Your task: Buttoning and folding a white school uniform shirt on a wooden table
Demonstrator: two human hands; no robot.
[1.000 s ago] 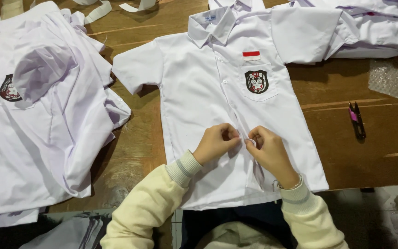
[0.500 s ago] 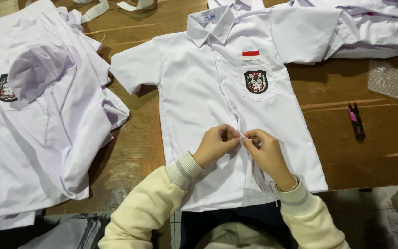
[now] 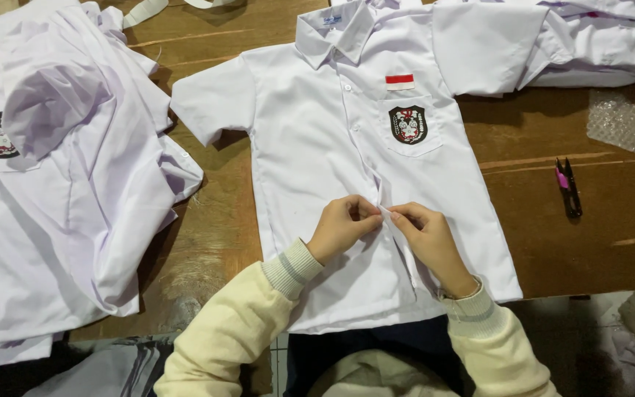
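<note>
White cotton-like short-sleeved shirt [image 3: 317, 147] lying face up and flat on a brown wooden counter [image 3: 553, 250], collar away from the person, hem at the near edge; the front placket runs down the middle, with small white buttons visible on its upper part; a red-and-white strip and a dark shield-shaped badge [image 3: 408, 123] sit on the chest pocket. Left hand [image 3: 341, 226] closed, fingertips pinching the left edge of the placket low on the shirt; right hand [image 3: 424, 239] closed likewise, pinching the opposite edge; the two hands meet fingertip to fingertip over the placket, the cloth raised in a small fold between them; whether a button lies under the fingers cannot be told. Both wrists emerge from cream knitted sleeves [image 3: 244, 331] with ribbed cuffs. To the left, well apart from the hands, a heap of white shirts [image 3: 60, 213] of the same kind, one showing the same dark badge, overlapping the counter's edge. To the right of the shirt, on bare wood, small black thread snips [image 3: 569, 187] with a pink mark; beyond them, near the right border, a piece of clear bubble wrap [image 3: 626, 125]. Along the far edge, more white garments [image 3: 597, 44] touching the shirt's sleeve.
</note>
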